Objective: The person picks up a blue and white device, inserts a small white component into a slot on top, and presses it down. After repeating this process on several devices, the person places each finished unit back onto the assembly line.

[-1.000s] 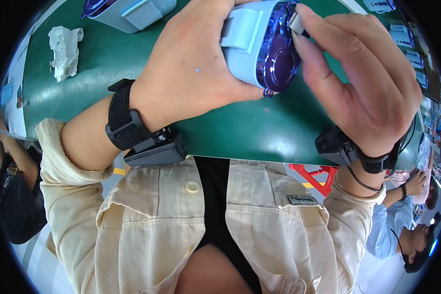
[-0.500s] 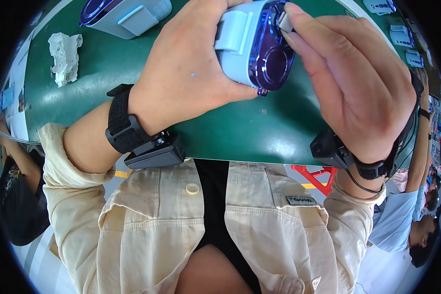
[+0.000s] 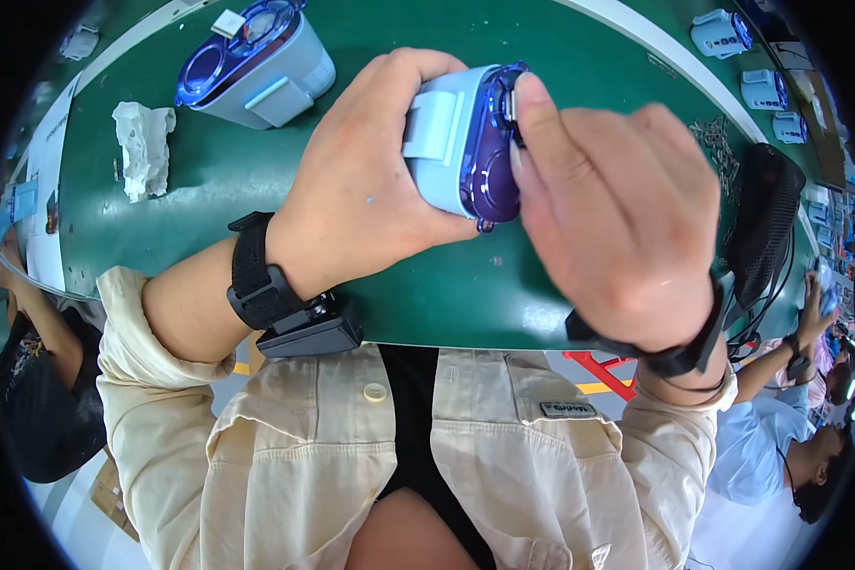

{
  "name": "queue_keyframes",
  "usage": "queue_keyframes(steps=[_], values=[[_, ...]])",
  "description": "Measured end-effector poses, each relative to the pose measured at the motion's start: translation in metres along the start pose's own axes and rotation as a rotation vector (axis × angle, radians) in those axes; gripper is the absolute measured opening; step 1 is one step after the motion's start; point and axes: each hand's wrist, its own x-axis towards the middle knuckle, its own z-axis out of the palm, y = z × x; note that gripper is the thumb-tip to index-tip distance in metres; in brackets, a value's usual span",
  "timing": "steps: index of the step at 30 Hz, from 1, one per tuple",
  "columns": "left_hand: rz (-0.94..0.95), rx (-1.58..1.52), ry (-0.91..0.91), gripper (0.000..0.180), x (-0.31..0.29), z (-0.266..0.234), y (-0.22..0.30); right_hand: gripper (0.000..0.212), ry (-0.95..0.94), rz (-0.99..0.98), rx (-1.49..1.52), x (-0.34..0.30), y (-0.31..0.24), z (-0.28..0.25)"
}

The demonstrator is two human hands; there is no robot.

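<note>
My left hand [image 3: 370,157] is wrapped round a light-blue plastic case [image 3: 439,152] with a glossy, see-through dark-blue top [image 3: 492,176], holding it tilted above the green table. A pale blue clip stands out from the case's side. Thumb and fingers of my right hand [image 3: 627,214] are pinched at the far end of that top. Between them shows a sliver of a small silver metal piece [image 3: 514,99], mostly hidden by the thumb. Beyond my left hand stands a second light-blue case [image 3: 285,85] with the same dark-blue top, a small white-and-silver piece [image 3: 226,24] sticking up from it.
Crumpled white material [image 3: 144,150] lies on the green table [image 3: 209,190] at the left. At the right are a pile of small metal parts [image 3: 717,147] and a black mesh pouch [image 3: 765,223] with cables. More blue cases [image 3: 722,33] line the right side. Other people sit at both sides.
The whole view has shifted, so the table things sit lower in the picture. My right hand has turned and closed in on the case's top, covering more of the silver piece. My left grip is unchanged.
</note>
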Motion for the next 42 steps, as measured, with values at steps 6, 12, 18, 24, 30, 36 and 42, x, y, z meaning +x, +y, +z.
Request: queue_keyframes(steps=[6,12,18,24,30,36,42], values=[[0.045,-0.018,0.049,0.07,0.004,0.003,-0.002,0.036,-0.07,0.167,-0.085,0.001,-0.014,0.0],[0.074,-0.141,-0.01,0.078,0.002,0.001,0.0,0.04,0.065,0.419,0.719,0.003,0.017,0.003],[0.059,-0.249,-0.017,0.077,-0.001,0.006,-0.002,0.04,-0.052,0.62,1.325,0.0,0.004,0.025],[-0.008,-0.213,-0.016,0.076,0.0,0.005,-0.003,0.041,0.04,0.816,1.664,-0.003,-0.009,0.03],[0.057,-0.232,0.009,0.072,-0.001,0.004,-0.001,0.042,0.118,0.696,1.644,-0.003,-0.012,0.037],[0.149,-0.251,0.001,0.07,0.002,0.002,-0.002,0.041,0.107,0.504,1.54,-0.002,-0.005,0.038],[0.177,-0.158,-0.008,0.069,0.004,0.001,0.002,0.031,0.366,0.624,1.37,-0.001,-0.027,0.044]])
